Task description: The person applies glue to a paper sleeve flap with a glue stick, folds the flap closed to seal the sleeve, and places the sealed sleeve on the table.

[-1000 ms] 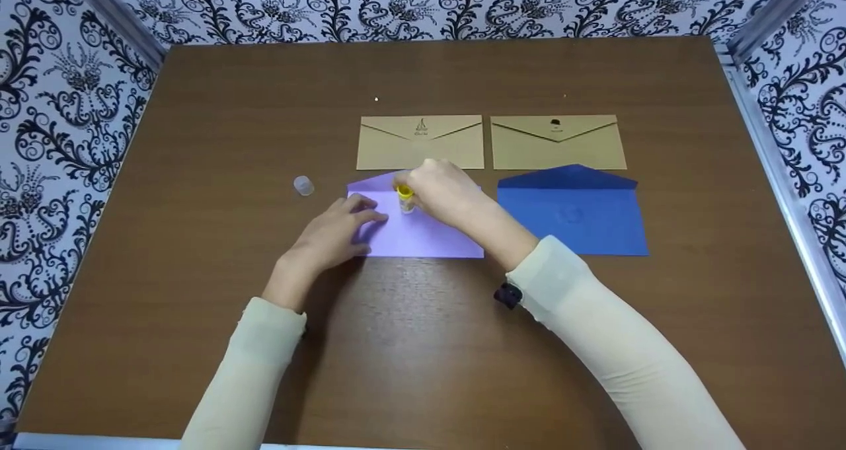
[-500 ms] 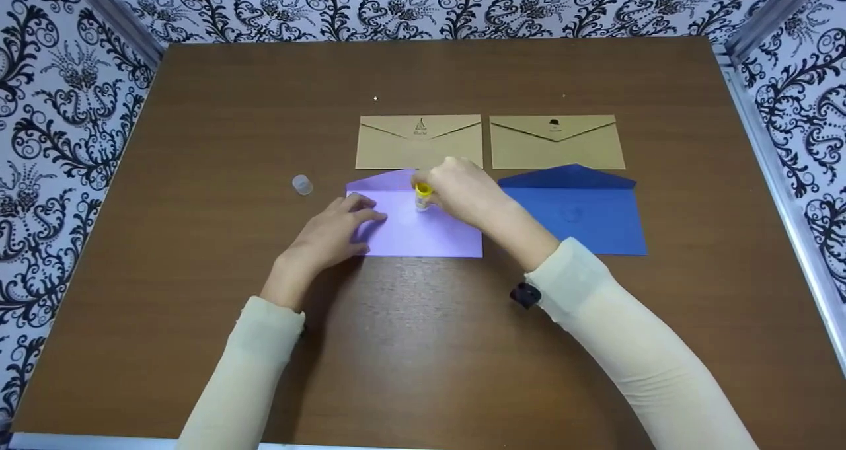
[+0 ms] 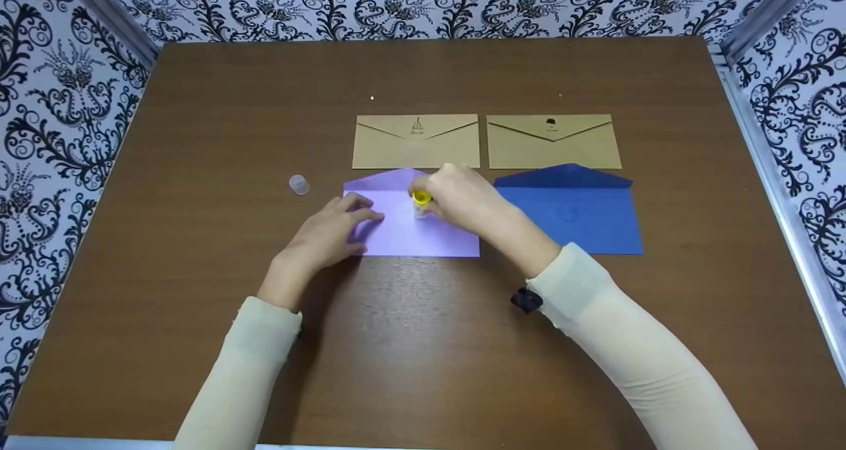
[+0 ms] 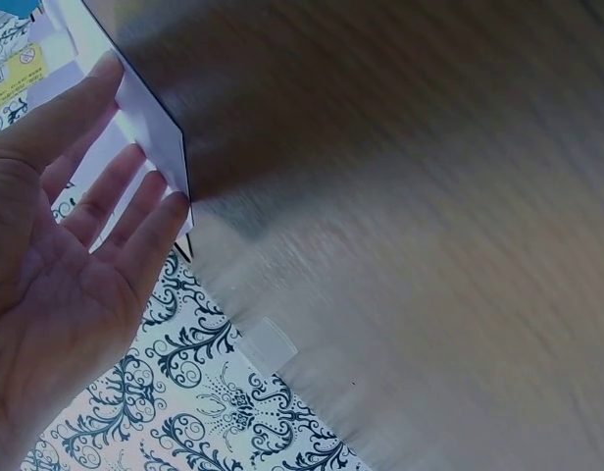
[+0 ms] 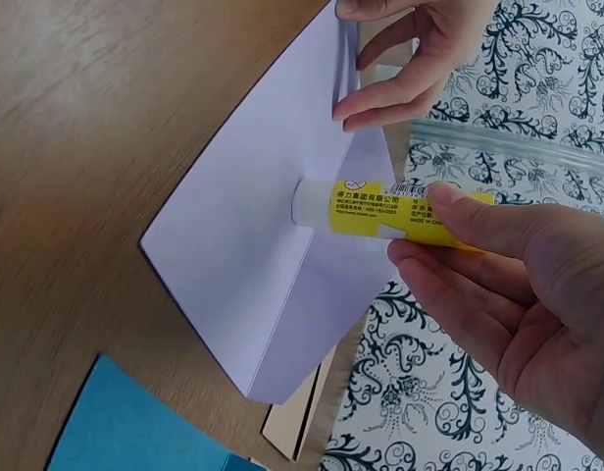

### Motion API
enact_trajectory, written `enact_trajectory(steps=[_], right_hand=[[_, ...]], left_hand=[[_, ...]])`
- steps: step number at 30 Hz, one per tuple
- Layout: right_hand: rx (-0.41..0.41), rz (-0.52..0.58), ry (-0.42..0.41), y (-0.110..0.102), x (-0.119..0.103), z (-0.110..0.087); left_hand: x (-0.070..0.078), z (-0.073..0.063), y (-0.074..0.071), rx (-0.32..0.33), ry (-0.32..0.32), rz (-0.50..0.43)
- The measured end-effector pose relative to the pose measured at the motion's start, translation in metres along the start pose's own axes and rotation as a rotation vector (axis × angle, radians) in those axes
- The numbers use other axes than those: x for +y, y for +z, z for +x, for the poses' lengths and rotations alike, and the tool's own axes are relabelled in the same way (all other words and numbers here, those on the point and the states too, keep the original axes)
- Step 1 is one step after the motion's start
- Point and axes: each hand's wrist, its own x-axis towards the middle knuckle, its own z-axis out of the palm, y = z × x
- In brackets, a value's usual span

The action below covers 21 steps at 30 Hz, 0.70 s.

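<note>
A purple envelope lies on the table with its flap folded up at the back. My right hand pinches a yellow glue stick between thumb and fingers, its white end down at the envelope's middle. At the envelope's left edge rests my left hand, fingers spread and relaxed; the left wrist view shows those fingers along the paper's edge. The glue stick's round white cap sits apart on the table, to the left.
A blue envelope with its flap up lies just right of the purple one. Behind them are two tan envelopes side by side, each with a small dark print. Patterned black-and-white walls border the brown table.
The right hand has shifted the glue stick right across the purple envelope, then slightly toward the near side. My left hand stays in place on the envelope.
</note>
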Motion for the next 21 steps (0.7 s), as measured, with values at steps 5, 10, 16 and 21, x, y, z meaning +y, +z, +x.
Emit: enact_trajectory(steps=[5,10,16,21], right_hand=[[0.004,0.01,-0.038,0.002,-0.005,0.001],[0.005,0.007,-0.054,0.005,-0.01,0.005],[-0.019,-0.026,-0.034,0.007,-0.018,0.014],[-0.026,-0.042,-0.017,0.008,-0.021,0.022]], left_hand=[[0.0,-0.001,0.0,0.012,0.011,-0.011],[-0.001,-0.001,0.0,0.025,0.028,-0.019],[0.0,-0.001,0.001,0.02,0.022,-0.014],[0.001,-0.001,0.0,0.014,0.013,-0.011]])
